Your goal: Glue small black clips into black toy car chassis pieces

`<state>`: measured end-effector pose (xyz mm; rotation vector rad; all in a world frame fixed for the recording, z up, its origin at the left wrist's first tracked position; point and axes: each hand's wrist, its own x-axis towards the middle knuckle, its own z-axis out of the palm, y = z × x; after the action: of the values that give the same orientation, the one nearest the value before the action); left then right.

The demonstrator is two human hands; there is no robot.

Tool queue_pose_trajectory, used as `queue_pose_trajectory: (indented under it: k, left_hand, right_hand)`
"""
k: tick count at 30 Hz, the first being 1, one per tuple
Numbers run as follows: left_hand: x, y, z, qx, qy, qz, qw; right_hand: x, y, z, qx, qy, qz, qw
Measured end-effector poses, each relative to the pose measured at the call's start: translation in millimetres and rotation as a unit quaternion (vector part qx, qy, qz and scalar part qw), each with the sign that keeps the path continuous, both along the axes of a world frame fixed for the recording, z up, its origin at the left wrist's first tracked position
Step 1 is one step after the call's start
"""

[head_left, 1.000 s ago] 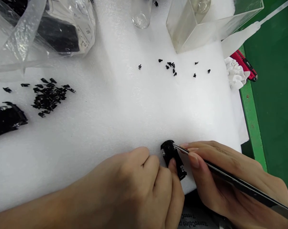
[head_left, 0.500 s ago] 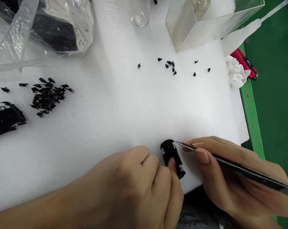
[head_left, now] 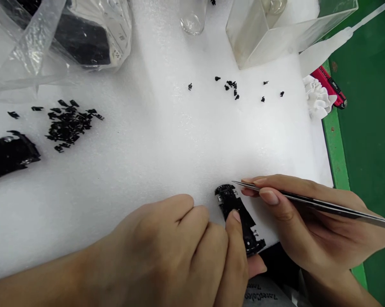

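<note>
The black plastic part point(head_left: 239, 215) has swung further out across the left hand point(head_left: 176, 243), its thumb point(head_left: 235, 241) pressing on it near the lower edge of the white foam sheet point(head_left: 167, 162). The right hand point(head_left: 294, 221), closed on slim tweezers point(head_left: 320, 204), holds their tips just beside its upper end.

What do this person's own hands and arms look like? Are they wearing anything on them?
Both are bare human hands, with no gloves. The left hand leads back to a bare forearm, with no sleeve in view. Neither it nor the right hand shows a ring or watch. The nails, like the one on the right thumb, look unpainted.
</note>
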<state>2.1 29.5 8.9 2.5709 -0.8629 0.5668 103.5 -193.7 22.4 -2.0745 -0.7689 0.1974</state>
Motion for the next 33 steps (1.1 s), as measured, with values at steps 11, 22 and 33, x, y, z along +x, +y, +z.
queue_pose_trajectory:
  k: [11,22,33]
  left_hand:
    - [-1.3,-0.4,0.5,-0.004,0.007,0.014,1.0]
    - [-2.8,-2.4,0.0,0.0,0.011,0.021,1.0]
    - [-3.5,-2.9,-1.2,-0.01,0.0,0.043,0.999]
  right_hand:
    - [2.3,3.7,2.3,-0.01,-0.016,0.038,0.999]
    - [6.9,9.2,11.5,-0.007,-0.042,0.045,0.998]
    - [3.9,5.4,8.7,-0.009,-0.035,0.041,0.998]
